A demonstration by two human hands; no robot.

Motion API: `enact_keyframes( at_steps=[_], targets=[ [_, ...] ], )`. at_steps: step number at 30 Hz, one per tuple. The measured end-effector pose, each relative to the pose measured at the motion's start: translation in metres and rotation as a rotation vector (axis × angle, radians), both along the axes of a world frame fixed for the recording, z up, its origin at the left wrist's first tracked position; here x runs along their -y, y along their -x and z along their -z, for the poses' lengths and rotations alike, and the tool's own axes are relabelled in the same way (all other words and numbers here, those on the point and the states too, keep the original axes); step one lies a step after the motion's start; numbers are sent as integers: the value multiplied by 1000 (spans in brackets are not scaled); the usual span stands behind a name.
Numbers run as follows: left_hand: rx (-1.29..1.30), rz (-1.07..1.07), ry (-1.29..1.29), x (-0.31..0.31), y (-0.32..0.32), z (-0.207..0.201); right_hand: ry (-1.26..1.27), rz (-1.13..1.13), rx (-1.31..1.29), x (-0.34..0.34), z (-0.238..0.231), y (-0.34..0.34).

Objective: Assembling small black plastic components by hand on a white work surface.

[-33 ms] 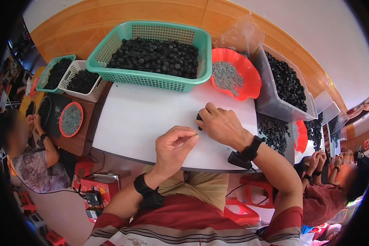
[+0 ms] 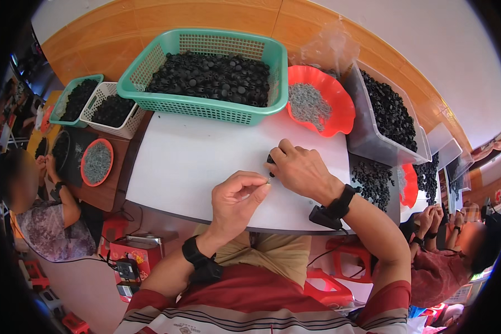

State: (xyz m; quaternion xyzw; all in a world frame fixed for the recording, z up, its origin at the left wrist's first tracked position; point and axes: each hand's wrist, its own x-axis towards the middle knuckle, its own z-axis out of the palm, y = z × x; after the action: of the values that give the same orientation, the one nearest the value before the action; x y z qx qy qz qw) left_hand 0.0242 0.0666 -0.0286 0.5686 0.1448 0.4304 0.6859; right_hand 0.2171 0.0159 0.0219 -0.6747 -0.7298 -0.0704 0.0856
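Note:
Over the white tabletop, my left hand pinches a small metal piece between thumb and forefinger. It looks like a screw, but is too small to be sure. Close beside it, my right hand is closed around a small black plastic piece, most of it hidden by the fingers. Further back stands a green basket full of round black plastic pieces. To its right, a red scalloped bowl holds a heap of small grey metal pieces.
A clear plastic bin of black pieces stands at the right, with loose black pieces in front. On the left are a white basket and an orange-rimmed bowl. Co-workers sit left and right. Red stools stand below.

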Motion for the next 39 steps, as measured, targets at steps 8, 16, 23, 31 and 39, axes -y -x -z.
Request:
enact_keyframes(
  at_steps=[8,16,23,31,39],
  targets=[
    [-11,-4,0,1,1,-3,-4,33,21,-1,-3,8],
    [1,-10,-7,2,0,-3,-27,64,15,1,-2,15],
    [-12,-27,-36,3,1,-4,-80,59,34,2,2,15],
    [-33,-45,-56,3,1,-2,-72,66,0,5,-1,15],
    [-8,-25,-50,3,0,-2,-96,54,-38,7,0,13]
  ],
)
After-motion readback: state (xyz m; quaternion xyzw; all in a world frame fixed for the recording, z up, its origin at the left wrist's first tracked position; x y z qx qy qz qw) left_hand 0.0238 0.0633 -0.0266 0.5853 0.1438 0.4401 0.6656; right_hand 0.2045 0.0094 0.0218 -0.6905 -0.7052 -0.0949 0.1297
